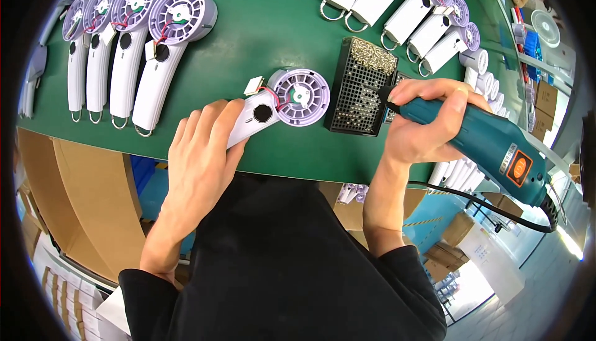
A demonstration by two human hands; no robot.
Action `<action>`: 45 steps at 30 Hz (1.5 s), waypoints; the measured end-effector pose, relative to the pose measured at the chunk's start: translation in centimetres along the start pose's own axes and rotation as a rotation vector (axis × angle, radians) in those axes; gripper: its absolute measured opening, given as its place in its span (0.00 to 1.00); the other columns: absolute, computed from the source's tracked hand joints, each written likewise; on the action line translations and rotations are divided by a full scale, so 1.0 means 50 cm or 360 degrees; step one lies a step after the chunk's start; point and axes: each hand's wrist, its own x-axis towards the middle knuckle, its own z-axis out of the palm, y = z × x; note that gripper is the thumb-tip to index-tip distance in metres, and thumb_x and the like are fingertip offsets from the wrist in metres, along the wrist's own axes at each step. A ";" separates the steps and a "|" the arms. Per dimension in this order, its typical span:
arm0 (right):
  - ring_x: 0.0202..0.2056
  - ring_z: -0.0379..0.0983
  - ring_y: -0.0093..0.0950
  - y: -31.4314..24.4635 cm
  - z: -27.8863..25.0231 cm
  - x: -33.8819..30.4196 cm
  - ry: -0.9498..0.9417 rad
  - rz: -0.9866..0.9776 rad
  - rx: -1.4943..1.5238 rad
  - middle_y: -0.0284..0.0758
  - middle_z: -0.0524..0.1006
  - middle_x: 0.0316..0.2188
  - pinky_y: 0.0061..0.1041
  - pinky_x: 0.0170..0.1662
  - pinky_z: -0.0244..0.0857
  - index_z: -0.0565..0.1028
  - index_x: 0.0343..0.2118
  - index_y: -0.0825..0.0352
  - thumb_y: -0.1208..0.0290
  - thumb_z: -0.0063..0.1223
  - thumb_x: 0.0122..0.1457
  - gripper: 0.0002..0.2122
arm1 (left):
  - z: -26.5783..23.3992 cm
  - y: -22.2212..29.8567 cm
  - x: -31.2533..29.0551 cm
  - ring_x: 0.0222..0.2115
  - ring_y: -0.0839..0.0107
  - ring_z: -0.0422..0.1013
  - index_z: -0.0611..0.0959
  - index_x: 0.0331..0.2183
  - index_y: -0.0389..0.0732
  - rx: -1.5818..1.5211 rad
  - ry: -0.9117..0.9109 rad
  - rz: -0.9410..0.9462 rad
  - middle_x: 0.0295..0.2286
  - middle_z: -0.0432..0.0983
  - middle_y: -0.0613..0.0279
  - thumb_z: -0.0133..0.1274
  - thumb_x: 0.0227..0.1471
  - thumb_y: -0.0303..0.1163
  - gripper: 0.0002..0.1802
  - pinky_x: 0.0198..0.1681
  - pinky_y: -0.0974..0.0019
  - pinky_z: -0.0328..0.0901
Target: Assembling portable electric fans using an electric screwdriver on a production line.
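Observation:
My left hand point(208, 135) is closed around the white handle of a handheld fan point(302, 97), whose round lilac head lies on the table and points to the right. Red wires run from the head's hub to a small white connector beside the handle, near a black round button. In my right hand point(428, 120) is a teal corded electric screwdriver point(490, 139), held nearly level. Its dark tip reaches left over the edge of a black perforated screw tray point(354, 102). Small brass-coloured screws fill the tray's far end and sit in many of its holes.
A row of similar fans point(143, 86) lies at the left on the green table point(248, 36). Several more fans point(406, 18) lie at the far right, beside stacked white parts point(475, 61). The screwdriver's black cord point(484, 204) loops below it. An open cardboard box point(93, 198) stands below the table's left edge.

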 end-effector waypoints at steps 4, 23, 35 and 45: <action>0.11 0.66 0.28 0.002 0.002 -0.002 0.0022 0.0017 0.0073 0.41 0.70 0.19 0.28 0.13 0.67 0.61 0.34 0.73 0.76 0.50 0.59 0.10 | -0.007 0.002 0.001 0.35 0.55 0.70 0.71 0.50 0.39 -0.0002 -0.0031 0.0037 0.41 0.73 0.53 0.64 0.41 0.21 0.32 0.38 0.58 0.64; 0.11 0.65 0.28 0.001 0.008 0.001 -0.0021 -0.0009 -0.0032 0.41 0.70 0.18 0.28 0.13 0.68 0.62 0.34 0.73 0.76 0.51 0.58 0.10 | -0.004 0.013 0.007 0.30 0.61 0.68 0.76 0.56 0.63 0.0159 -0.0175 0.0088 0.37 0.69 0.56 0.55 0.47 0.21 0.36 0.37 0.62 0.65; 0.11 0.64 0.34 -0.098 0.001 0.007 -0.0137 0.0115 0.0146 0.41 0.66 0.20 0.35 0.14 0.67 0.57 0.41 0.60 0.63 0.36 0.67 0.07 | -0.001 0.021 0.013 0.29 0.62 0.68 0.76 0.56 0.64 0.0126 -0.0209 0.0158 0.35 0.68 0.57 0.55 0.45 0.21 0.37 0.35 0.62 0.66; 0.10 0.62 0.32 -0.119 0.057 0.000 -0.0451 0.0036 0.0112 0.37 0.66 0.23 0.35 0.13 0.62 0.65 0.44 0.59 0.60 0.33 0.67 0.11 | 0.001 0.012 0.014 0.27 0.62 0.67 0.75 0.56 0.63 0.0084 -0.0181 0.0196 0.34 0.68 0.56 0.56 0.44 0.21 0.38 0.33 0.63 0.65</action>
